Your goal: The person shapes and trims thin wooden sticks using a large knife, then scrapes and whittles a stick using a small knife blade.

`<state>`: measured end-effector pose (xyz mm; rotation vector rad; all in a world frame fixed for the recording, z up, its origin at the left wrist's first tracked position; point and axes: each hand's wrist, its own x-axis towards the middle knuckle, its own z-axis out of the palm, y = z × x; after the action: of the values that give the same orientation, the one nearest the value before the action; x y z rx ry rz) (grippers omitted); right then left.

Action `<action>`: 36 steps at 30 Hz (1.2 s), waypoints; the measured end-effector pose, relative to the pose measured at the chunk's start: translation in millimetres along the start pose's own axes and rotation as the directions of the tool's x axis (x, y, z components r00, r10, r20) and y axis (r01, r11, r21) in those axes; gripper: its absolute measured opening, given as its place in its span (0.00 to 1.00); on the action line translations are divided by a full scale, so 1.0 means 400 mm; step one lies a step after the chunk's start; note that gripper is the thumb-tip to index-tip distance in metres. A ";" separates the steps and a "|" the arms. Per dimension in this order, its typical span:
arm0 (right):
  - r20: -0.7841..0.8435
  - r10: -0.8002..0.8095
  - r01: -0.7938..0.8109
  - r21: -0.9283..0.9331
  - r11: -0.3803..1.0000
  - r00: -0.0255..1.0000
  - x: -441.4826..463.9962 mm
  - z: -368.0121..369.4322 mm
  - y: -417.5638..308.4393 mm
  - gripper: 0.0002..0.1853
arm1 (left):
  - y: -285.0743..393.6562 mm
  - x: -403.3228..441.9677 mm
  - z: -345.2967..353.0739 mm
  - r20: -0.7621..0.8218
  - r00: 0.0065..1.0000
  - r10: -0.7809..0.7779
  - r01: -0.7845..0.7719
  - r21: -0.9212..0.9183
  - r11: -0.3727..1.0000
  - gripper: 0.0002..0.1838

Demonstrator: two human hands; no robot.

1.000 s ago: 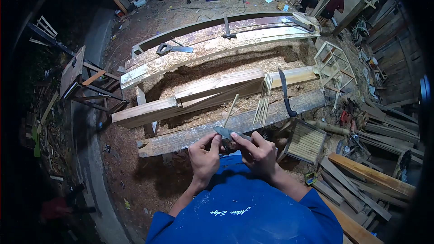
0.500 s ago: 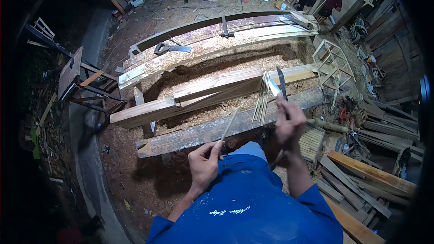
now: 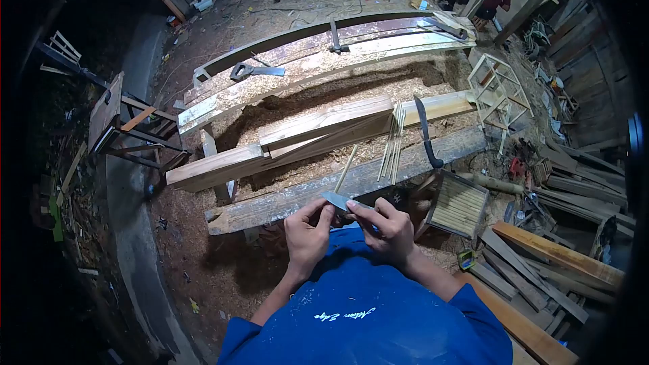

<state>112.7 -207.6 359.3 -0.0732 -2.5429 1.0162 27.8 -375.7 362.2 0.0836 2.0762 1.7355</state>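
Observation:
My left hand (image 3: 307,238) is closed around the lower end of a thin bamboo stick (image 3: 347,167), which points up and away from me. In my right hand (image 3: 387,230) is a knife; its short pale blade (image 3: 335,200) lies across the stick close to my left fingertips. Its handle is mostly hidden by my fingers. Beyond my hands, several thin sticks (image 3: 391,149) lean in a loose bunch over the timber. Just right of them rests a machete (image 3: 424,128) with a dark blade and curved handle.
A weathered plank (image 3: 291,203) and thick beams (image 3: 324,125) cross in front of me. On the farther bench lie a handsaw (image 3: 257,72) and hammer (image 3: 335,40). A slatted frame (image 3: 458,204) and stacked boards are at right. Two people sit farther back.
My right hand has come down and left from beside the stick bunch, bringing the knife blade onto the stick. My left hand stays near its place, with the stick still in it.

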 end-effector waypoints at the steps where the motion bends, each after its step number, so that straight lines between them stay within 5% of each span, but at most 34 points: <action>1: -0.004 0.004 -0.004 -0.004 1.000 1.000 -0.002 -0.004 0.003 0.25 | -0.013 0.000 0.004 -0.023 0.999 0.043 -0.043 -0.003 0.999 0.10; 7: -0.032 -0.057 0.053 -0.109 0.993 0.998 -0.009 -0.012 0.013 0.30 | 0.018 -0.012 0.016 -0.046 0.998 0.044 -0.045 -0.032 0.998 0.10; 10: -0.214 -0.061 0.025 -0.170 0.985 0.975 0.012 -0.028 0.064 0.28 | 0.019 -0.025 0.009 0.001 0.999 0.038 -0.038 -0.006 0.999 0.10; 12: -0.280 0.083 -0.171 -0.304 0.937 0.956 0.059 -0.088 0.119 0.21 | -0.004 -0.050 0.001 0.046 0.997 0.060 -0.060 0.000 0.998 0.11; 13: -0.333 0.218 -0.293 -0.194 0.936 0.917 0.074 -0.110 0.128 0.20 | -0.001 -0.052 -0.007 0.055 0.997 0.057 -0.057 0.004 0.998 0.11; 19: -0.101 0.001 -0.003 -0.018 1.000 0.995 0.035 -0.093 0.065 0.21 | 0.008 -0.028 0.004 0.026 0.998 -0.055 0.055 -0.016 0.998 0.12; 36: -0.027 -0.087 0.083 -0.135 0.987 0.996 0.002 0.002 0.005 0.31 | 0.018 -0.004 -0.009 -0.066 0.996 0.057 -0.056 0.012 0.998 0.10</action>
<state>111.3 -206.7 357.8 -0.0184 -2.5587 0.8047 26.2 -378.1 369.8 0.0896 2.1503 1.7835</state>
